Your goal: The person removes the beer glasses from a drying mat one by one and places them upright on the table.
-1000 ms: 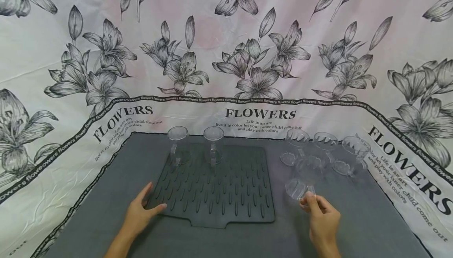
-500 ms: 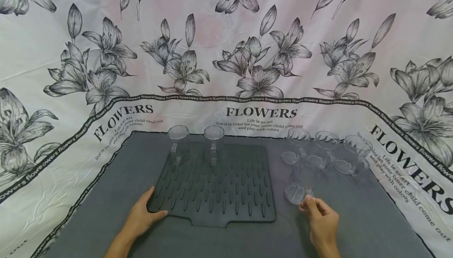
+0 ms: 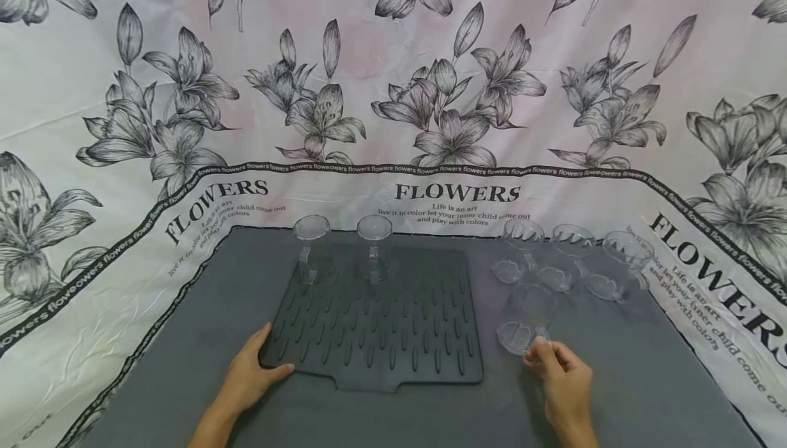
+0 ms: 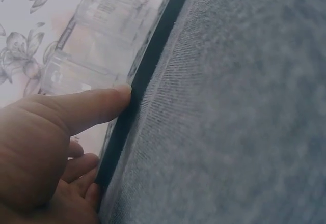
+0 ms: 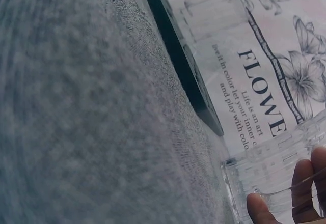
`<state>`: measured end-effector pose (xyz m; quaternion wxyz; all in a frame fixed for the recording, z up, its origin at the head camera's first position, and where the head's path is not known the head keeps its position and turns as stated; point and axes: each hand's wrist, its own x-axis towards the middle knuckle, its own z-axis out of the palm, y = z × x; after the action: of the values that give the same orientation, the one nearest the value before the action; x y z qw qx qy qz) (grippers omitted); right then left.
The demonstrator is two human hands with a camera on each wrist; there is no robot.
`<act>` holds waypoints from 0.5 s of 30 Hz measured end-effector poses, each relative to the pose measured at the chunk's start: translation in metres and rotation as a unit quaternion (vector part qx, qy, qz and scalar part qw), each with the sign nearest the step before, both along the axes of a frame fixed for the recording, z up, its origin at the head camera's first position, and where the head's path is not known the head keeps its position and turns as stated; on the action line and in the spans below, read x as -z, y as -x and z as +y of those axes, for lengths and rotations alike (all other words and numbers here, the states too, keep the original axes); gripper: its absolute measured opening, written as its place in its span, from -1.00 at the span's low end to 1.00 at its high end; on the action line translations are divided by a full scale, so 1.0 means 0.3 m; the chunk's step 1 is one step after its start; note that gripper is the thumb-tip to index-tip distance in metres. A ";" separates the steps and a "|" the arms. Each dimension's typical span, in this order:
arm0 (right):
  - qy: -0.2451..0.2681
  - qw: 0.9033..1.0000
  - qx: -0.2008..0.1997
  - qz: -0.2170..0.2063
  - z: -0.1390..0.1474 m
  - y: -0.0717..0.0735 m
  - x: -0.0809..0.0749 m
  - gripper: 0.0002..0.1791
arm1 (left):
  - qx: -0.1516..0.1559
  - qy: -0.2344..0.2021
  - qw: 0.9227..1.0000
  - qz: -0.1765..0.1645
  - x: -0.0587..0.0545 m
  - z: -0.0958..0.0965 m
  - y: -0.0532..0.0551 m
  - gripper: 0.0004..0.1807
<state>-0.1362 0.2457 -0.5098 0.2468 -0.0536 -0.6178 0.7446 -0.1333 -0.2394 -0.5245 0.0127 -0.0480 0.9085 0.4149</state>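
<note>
My left hand (image 3: 249, 369) is at the near left corner of a dark ribbed drying mat (image 3: 369, 325), thumb along its front edge and fingers along its left side. In the left wrist view the straight thumb (image 4: 97, 107) touches the mat's edge (image 4: 127, 102). With my right hand (image 3: 562, 376) I pinch the handle of a clear glass mug (image 3: 515, 337) that stands upright on the grey cloth, right of the mat. The right wrist view shows fingertips (image 5: 303, 183) at this ribbed mug (image 5: 275, 158); part of the hand is out of frame.
Two clear mugs, a left one (image 3: 312, 250) and a right one (image 3: 374, 250), stand along the mat's far edge. Behind the held mug, three more clear mugs (image 3: 562, 257) stand in a row. A flower-printed curtain (image 3: 455, 127) closes off the back and sides.
My left hand's fingers have come in against the mat's corner. The right hand keeps its pinch on the mug's handle, and the mug stays about where it was.
</note>
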 end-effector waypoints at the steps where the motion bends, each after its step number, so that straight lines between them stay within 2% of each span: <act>1: -0.004 1.000 -0.002 -0.004 0.001 0.000 0.000 -0.66 | 0.000 -0.002 1.000 0.000 0.001 0.001 -0.001 0.17; 11: -0.008 0.999 -0.011 -0.034 0.001 -0.012 -0.003 -0.62 | -0.006 0.006 1.000 0.004 0.002 0.004 -0.013 0.13; 15: -0.004 0.999 0.003 -0.041 -0.005 -0.009 -0.008 -0.61 | -0.005 0.004 1.000 0.016 0.004 0.001 -0.007 0.11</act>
<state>-0.1336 0.2443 -0.5073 0.2239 -0.0847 -0.6302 0.7386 -0.1312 -0.2392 -0.5256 -0.0044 -0.0454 0.9100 0.4120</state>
